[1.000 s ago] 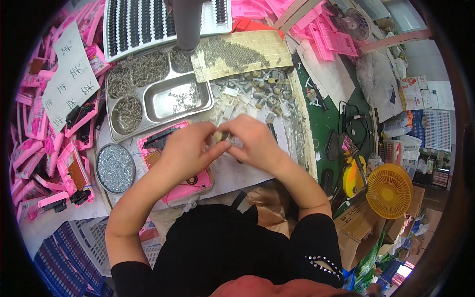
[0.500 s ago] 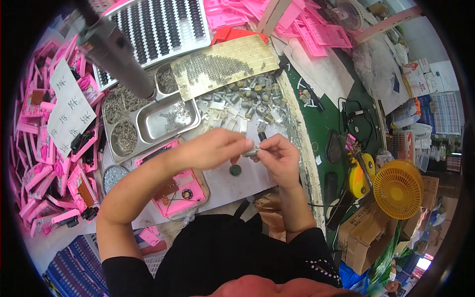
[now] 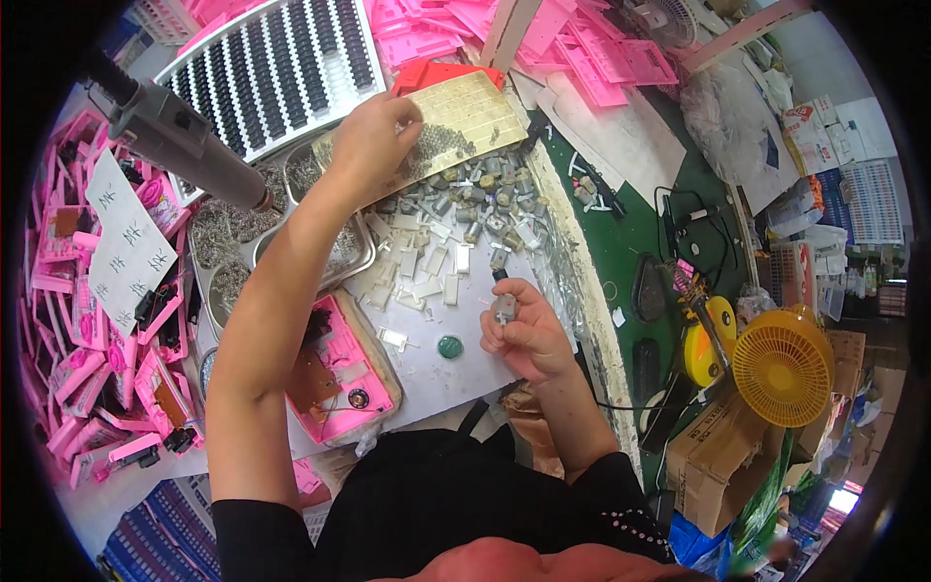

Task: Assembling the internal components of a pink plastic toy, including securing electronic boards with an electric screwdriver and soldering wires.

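Observation:
My left hand (image 3: 373,141) is over the yellow board (image 3: 470,112), its fingers curled together at the small metal parts (image 3: 436,145) spread there. Whatever its fingertips hold, if anything, is hidden. Lower and to the right, my right hand (image 3: 533,339) grips a small grey motor (image 3: 505,308) between thumb and fingers. Beyond that hand lies a heap of similar motors (image 3: 470,199), with white plastic brackets (image 3: 412,262) beside it. A small round green piece (image 3: 450,346) rests on the white work surface between my arms.
An open pink casing (image 3: 364,378) with wires sits near me. Metal compartment tray (image 3: 364,254) holds small parts under my left forearm. A grey cylindrical tool (image 3: 199,141) hangs at left, by piled pink casings (image 3: 87,388). A white rack (image 3: 281,73) of black parts stands behind; a yellow fan (image 3: 781,369) is at right.
My left hand has left my right hand and moved up and away to the yellow board. My right hand has shifted slightly nearer me, keeping the motor. The view has shifted a little.

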{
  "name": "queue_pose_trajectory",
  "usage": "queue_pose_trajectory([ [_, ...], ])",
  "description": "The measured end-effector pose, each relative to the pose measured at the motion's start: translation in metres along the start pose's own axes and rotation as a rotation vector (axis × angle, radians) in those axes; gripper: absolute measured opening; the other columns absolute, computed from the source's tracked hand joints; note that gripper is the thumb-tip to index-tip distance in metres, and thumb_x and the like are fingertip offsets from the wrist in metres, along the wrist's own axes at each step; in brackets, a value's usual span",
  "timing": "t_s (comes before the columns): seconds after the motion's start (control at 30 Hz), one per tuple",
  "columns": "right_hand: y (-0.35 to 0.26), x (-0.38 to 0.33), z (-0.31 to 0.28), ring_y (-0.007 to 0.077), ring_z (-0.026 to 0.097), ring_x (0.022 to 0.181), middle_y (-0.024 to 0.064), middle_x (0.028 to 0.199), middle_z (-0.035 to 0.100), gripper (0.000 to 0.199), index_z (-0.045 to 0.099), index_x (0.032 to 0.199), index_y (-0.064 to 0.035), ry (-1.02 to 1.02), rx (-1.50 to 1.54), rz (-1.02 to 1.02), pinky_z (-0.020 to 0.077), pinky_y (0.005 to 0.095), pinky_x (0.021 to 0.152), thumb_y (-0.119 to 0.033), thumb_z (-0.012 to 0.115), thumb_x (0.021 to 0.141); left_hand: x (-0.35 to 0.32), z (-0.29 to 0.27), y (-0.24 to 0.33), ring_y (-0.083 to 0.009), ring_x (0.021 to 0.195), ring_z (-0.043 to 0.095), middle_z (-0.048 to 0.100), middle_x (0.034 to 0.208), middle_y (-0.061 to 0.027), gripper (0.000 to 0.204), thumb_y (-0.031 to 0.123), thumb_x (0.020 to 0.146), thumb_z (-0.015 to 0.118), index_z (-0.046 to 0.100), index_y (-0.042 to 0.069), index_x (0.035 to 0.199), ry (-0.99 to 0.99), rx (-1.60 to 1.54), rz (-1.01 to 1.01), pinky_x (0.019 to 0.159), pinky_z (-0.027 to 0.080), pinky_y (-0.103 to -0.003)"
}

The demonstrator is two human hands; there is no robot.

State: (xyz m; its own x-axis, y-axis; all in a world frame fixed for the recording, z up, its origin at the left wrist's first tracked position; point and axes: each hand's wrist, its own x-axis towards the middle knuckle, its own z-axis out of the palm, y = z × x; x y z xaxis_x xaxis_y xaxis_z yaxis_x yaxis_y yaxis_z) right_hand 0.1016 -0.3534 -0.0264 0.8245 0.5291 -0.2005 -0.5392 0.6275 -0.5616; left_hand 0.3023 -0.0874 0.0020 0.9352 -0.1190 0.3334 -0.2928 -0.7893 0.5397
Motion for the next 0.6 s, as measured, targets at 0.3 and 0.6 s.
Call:
queue_pose_trajectory([
  [0.3,0.001,0.001,0.011,0.0188,0.056,0.078,0.0081,0.085,0.062,0.052,0.052,0.135,-0.0054,-0.062,-0.041,-0.009,0.0435,0.0336,0.07,-0.003,0.076,0.089,0.04,0.033,0.011,-0.0296,0.095,0.07,0.074,0.101,-0.005,0.017,0.029,0.088,0.073,0.08,0.014,0.093,-0.278,0.173,0.14,0.09,0.05,-0.048],
  [0.6,-0.004,-0.016,0.007,0.0151,0.064,0.083,0.008,0.094,0.066,0.052,0.056,0.137,-0.002,0.098,-0.189,-0.024,0.0529,0.0268,0.075,0.006,0.072,0.088,0.048,0.05,0.014,-0.0361,0.092,0.07,0.073,0.093,-0.0167,0.022,0.025,0.092,0.067,0.07,0.005,0.1,-0.037,0.129,0.048,0.082,0.053,-0.048],
])
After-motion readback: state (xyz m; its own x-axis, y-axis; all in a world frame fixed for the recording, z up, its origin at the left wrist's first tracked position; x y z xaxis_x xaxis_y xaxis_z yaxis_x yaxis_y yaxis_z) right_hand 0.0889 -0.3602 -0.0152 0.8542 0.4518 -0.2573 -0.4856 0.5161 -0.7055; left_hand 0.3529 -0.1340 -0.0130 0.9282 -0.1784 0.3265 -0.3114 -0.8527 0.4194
